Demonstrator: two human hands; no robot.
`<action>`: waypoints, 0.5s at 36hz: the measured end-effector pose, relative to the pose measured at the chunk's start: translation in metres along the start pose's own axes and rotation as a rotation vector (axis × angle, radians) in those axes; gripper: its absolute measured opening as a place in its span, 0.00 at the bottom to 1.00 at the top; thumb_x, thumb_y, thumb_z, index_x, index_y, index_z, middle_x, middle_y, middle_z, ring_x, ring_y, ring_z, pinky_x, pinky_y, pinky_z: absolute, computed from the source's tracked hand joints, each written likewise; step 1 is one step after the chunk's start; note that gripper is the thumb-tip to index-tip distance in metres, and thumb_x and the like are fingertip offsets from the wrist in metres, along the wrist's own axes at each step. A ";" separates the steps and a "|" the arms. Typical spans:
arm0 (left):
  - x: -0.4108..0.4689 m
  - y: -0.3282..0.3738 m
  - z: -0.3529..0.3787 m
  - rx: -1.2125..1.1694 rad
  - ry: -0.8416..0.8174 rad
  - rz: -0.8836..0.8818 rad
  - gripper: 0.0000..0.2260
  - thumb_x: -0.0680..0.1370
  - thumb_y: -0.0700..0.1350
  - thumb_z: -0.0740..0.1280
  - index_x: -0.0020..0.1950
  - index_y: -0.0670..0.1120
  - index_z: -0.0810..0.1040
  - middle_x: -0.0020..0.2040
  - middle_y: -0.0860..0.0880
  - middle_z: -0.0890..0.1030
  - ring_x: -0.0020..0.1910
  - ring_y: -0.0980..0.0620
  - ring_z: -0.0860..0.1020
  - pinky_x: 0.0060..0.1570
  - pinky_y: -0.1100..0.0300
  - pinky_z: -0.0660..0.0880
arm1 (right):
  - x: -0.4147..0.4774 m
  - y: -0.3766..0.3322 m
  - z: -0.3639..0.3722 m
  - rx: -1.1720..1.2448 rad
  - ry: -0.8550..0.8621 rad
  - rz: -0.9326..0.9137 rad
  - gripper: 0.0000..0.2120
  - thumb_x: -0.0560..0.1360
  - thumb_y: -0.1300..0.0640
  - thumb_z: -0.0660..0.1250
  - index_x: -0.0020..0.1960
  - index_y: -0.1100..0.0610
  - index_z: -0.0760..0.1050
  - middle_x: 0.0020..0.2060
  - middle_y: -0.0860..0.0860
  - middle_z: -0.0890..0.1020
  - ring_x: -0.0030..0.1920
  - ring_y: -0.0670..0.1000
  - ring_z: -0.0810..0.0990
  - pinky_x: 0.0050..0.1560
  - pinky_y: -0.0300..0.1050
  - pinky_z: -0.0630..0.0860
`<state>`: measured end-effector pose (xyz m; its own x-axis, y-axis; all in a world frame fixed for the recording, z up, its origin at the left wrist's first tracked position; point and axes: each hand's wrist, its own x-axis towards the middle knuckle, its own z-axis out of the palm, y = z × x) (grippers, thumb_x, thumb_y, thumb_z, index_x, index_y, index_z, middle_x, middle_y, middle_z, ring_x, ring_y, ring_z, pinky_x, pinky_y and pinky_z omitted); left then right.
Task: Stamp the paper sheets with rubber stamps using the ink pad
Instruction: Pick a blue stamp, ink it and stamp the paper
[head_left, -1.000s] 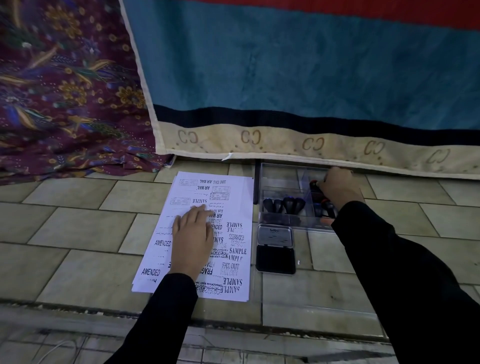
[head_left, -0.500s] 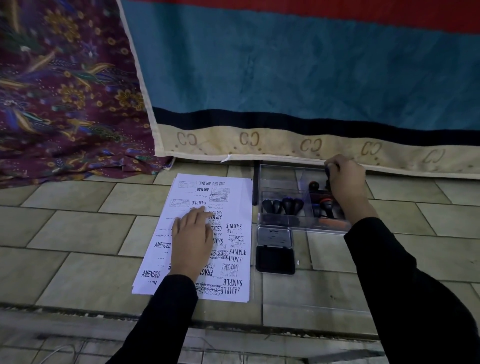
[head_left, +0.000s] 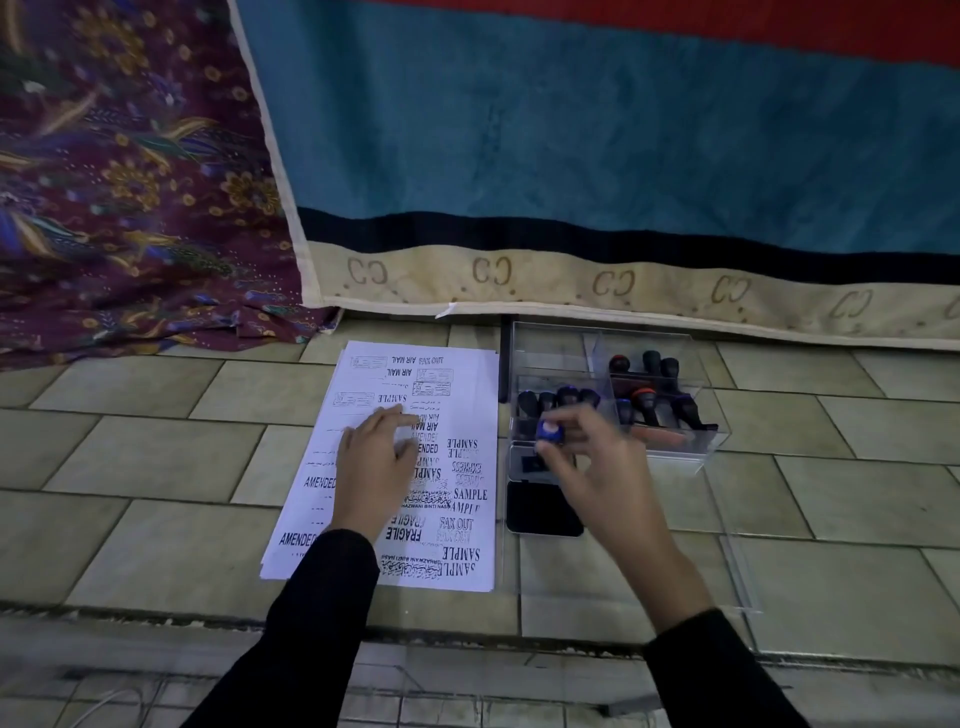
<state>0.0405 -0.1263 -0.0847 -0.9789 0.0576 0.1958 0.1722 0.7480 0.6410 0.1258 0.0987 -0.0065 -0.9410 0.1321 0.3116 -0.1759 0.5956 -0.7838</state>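
1. The left hand (head_left: 375, 460) is lying flat, grip spread wide, on the paper sheets (head_left: 457, 467).
2. The right hand (head_left: 597, 467) is pinching a blue-topped stamp (head_left: 549, 432) over the ink pad (head_left: 540, 506), on the tiled floor (head_left: 156, 467).

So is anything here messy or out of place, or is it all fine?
Mostly tidy. The top paper sheet looks odd: its stamped words run in different directions, some upside down, and several overlap or are doubled. The sheets beneath are fanned slightly at the left edge. The clear stamp box and ink pad show no spill.
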 end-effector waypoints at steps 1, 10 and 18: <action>0.001 0.001 -0.001 0.013 -0.010 0.006 0.11 0.76 0.41 0.65 0.57 0.51 0.77 0.66 0.50 0.74 0.66 0.51 0.70 0.70 0.45 0.58 | -0.006 0.000 0.002 -0.032 0.004 -0.020 0.10 0.71 0.60 0.71 0.51 0.53 0.76 0.43 0.45 0.81 0.40 0.37 0.80 0.42 0.24 0.73; -0.033 0.033 0.004 0.066 -0.056 0.255 0.13 0.78 0.50 0.64 0.62 0.51 0.74 0.72 0.52 0.66 0.75 0.53 0.57 0.74 0.45 0.51 | -0.033 0.012 0.013 -0.170 0.046 -0.141 0.11 0.69 0.62 0.74 0.50 0.55 0.78 0.41 0.45 0.77 0.38 0.46 0.79 0.44 0.30 0.73; -0.056 0.045 0.025 0.085 -0.164 0.272 0.26 0.73 0.63 0.52 0.66 0.53 0.71 0.72 0.55 0.66 0.74 0.56 0.57 0.73 0.49 0.50 | -0.041 0.021 0.013 -0.157 0.044 -0.154 0.12 0.69 0.64 0.74 0.51 0.55 0.78 0.45 0.45 0.77 0.40 0.42 0.78 0.45 0.28 0.73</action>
<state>0.1006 -0.0793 -0.0853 -0.9040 0.3636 0.2250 0.4271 0.7428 0.5157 0.1572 0.0952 -0.0424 -0.8923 0.0626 0.4471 -0.2662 0.7269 -0.6330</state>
